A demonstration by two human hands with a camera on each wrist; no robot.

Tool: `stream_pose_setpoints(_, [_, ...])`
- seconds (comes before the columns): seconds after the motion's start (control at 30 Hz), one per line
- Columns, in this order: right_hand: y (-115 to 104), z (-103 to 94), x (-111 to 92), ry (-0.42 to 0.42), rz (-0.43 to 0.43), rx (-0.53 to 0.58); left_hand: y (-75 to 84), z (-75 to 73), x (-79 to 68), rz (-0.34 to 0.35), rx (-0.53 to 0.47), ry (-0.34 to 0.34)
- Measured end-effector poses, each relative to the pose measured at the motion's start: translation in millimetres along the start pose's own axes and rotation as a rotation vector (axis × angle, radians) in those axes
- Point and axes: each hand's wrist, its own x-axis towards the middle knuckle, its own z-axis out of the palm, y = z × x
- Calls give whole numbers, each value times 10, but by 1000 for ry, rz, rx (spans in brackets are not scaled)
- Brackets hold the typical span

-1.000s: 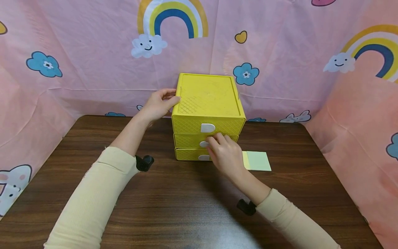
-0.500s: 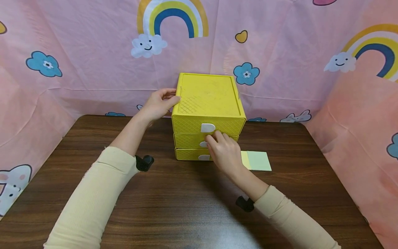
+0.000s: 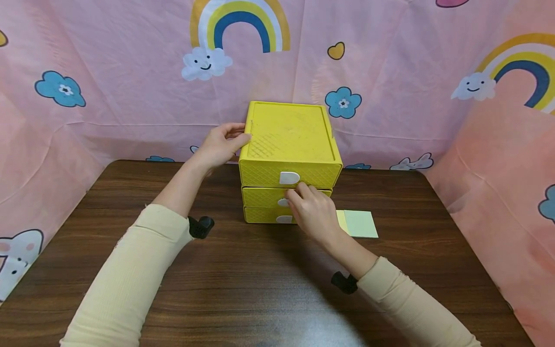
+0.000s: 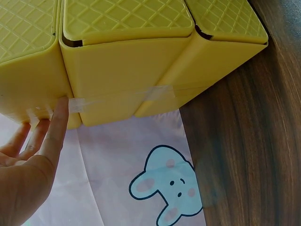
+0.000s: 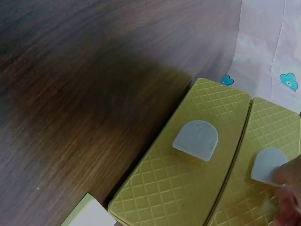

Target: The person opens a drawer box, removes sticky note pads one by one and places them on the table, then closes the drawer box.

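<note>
A yellow three-drawer plastic box (image 3: pixel 290 132) with quilted fronts and white tab handles stands at the back of the table. My left hand (image 3: pixel 221 147) steadies its upper left side, thumb over the top edge. In the left wrist view the fingers (image 4: pixel 57 125) lie extended against the side wall, by a strip of clear tape (image 4: pixel 160 92). My right hand (image 3: pixel 314 212) pinches the handle (image 5: pixel 268 162) of the middle drawer (image 3: pixel 262 197). The top handle (image 3: pixel 289 178) and bottom handle (image 3: pixel 284 219) are untouched. The drawers' contents are hidden.
A pad of pale green and yellow sticky notes (image 3: pixel 361 224) lies on the dark wooden table (image 3: pixel 208 289), right of the box. Pink cartoon-print cloth (image 3: pixel 143 58) hangs behind the table and along its sides. Black wrist mounts (image 3: pixel 201 227) sit at both sleeves.
The middle drawer's front and handle have shifted very slightly outward with my right fingers. My left hand has stayed where it was on the box.
</note>
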Motion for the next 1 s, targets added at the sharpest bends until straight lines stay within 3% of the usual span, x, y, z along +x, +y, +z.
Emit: stream_pose_setpoints(1.0, [-69,-110,-90,58,-133,36,-24,-27,-10,-3,8,-7])
